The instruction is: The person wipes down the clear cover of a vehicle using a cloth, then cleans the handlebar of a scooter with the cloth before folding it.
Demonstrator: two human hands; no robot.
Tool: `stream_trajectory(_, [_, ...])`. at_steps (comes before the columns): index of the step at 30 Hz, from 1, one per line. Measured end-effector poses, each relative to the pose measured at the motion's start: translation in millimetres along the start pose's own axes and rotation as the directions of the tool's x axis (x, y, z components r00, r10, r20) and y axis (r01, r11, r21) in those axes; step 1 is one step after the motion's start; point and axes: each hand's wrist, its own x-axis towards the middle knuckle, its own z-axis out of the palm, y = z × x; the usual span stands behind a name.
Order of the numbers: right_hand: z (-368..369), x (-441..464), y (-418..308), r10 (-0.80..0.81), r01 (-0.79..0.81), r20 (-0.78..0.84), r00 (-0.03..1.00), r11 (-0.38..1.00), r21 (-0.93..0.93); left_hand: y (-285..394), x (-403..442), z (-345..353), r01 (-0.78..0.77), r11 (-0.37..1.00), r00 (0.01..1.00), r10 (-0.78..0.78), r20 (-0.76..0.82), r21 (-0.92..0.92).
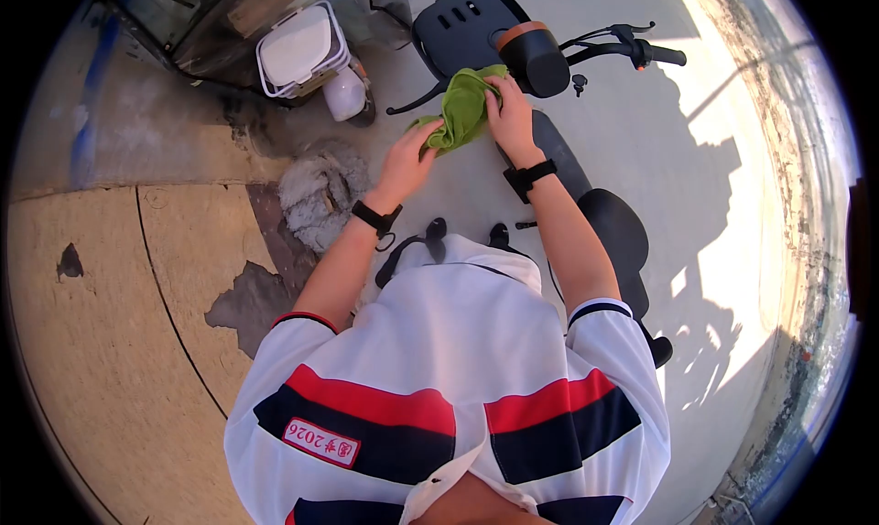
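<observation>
A crumpled green cloth [465, 108] is stretched between my two hands in front of me. My left hand [409, 165] grips its lower left end, fingers closed on the fabric. At its upper right end, my right hand [513, 118] pinches the cloth, the fingertips partly covered by folds. Just beyond the cloth is an electric scooter, with its dark front basket [467, 26] and a black cup-shaped holder [536, 63] with a brown rim close to my right hand. The scooter's black seat [615, 232] lies to the right of my right forearm.
A white lidded bucket [298, 54] stands at the back left, a white bottle [345, 95] beside it. A grey fluffy bundle [320, 191] lies on the ground left of my left hand. The handlebar grip [667, 55] with its brake lever sticks out at the upper right.
</observation>
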Motion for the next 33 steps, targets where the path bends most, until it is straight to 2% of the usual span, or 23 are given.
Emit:
stream_trajectory(6, [-7, -19, -25, -0.054, 0.054, 0.062, 0.997, 0.999, 0.003, 3, 14, 2, 0.023, 1.0, 0.998, -0.023, 0.05, -0.006])
stream_trajectory(12, [-6, -33, -54, 0.092, -0.094, 0.044, 0.995, 0.995, 0.027, -13, 17, -5, -0.037, 0.999, 0.993, 0.034, 0.115, 0.026])
stream_trajectory(15, [-4, -36, -62, 0.129, -0.129, 0.04, 0.991, 0.992, 0.0, -21, 13, -8, -0.01, 0.999, 0.98, 0.002, 0.198, 0.041])
stream_trajectory(18, [5, -41, -65, 0.135, -0.135, 0.002, 0.991, 0.989, -0.058, -30, 10, -11, -0.031, 0.999, 0.972, 0.027, 0.232, 0.016])
stream_trajectory(21, [12, -55, -76, 0.153, -0.155, -0.024, 0.988, 0.984, -0.087, -37, 11, -15, -0.133, 0.988, 0.97, 0.147, 0.193, -0.084])
stream_trajectory(24, [18, -52, -84, 0.185, -0.19, -0.059, 0.981, 0.977, -0.092, -43, 20, -20, -0.134, 0.98, 0.953, 0.169, 0.253, -0.149])
stream_trajectory(27, [19, -56, -92, 0.195, -0.201, -0.055, 0.979, 0.973, -0.117, -47, 20, -21, -0.167, 0.966, 0.948, 0.212, 0.237, -0.197])
stream_trajectory(33, [23, -54, -99, 0.218, -0.223, -0.05, 0.975, 0.964, -0.143, -53, 16, -25, -0.122, 0.97, 0.952, 0.174, 0.251, -0.211])
